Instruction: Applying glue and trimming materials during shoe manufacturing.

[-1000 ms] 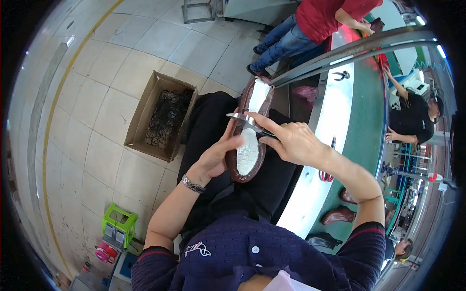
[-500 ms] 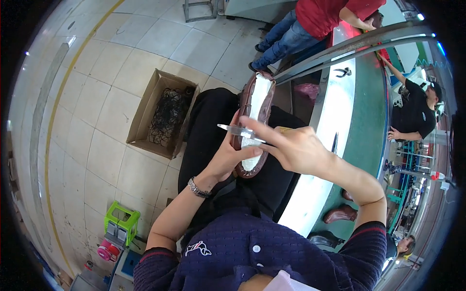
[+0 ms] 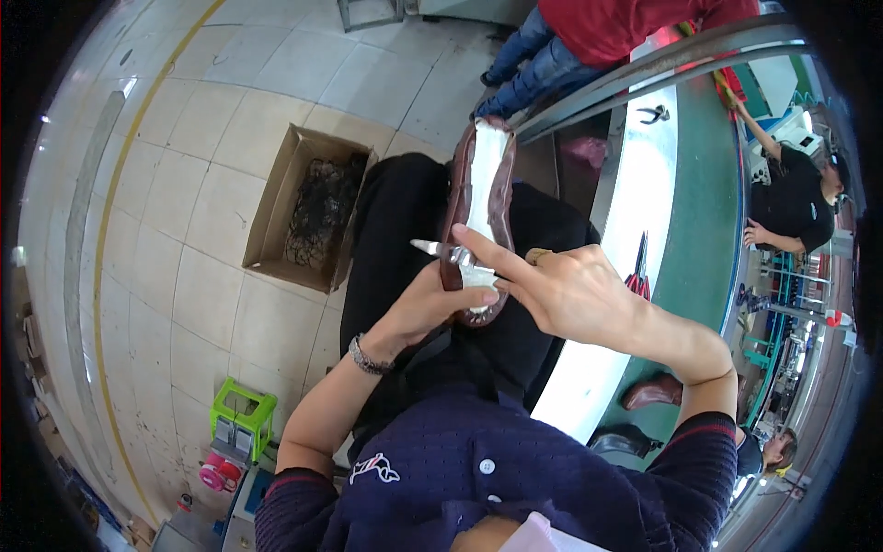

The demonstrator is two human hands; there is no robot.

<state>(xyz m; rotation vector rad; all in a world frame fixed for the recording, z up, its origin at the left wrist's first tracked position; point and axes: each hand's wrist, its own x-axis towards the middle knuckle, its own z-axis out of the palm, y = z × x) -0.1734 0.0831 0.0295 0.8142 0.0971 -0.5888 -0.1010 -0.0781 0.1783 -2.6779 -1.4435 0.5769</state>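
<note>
A brown leather shoe upper lies bottom up over my lap, its pale insole facing me and the leather edge folded in around it. My left hand is closed on the near end of the shoe, thumb pressed on the bottom. In my right hand is a knife; its bright metal blade lies across the shoe near my left thumb. The index finger of that hand stretches along the shoe's bottom. Fingers hide most of the knife's handle.
A cardboard box with dark tangled scraps stands left of my legs. On the bench at right are red-handled scissors, pincers, a brown shoe and a black shoe. A green stool stands at lower left. Co-workers are beyond the bench.
My right hand and the knife have shifted slightly on the shoe, and the blade is tilted more. The red-handled scissors show more fully now. The co-worker in red has leaned.
</note>
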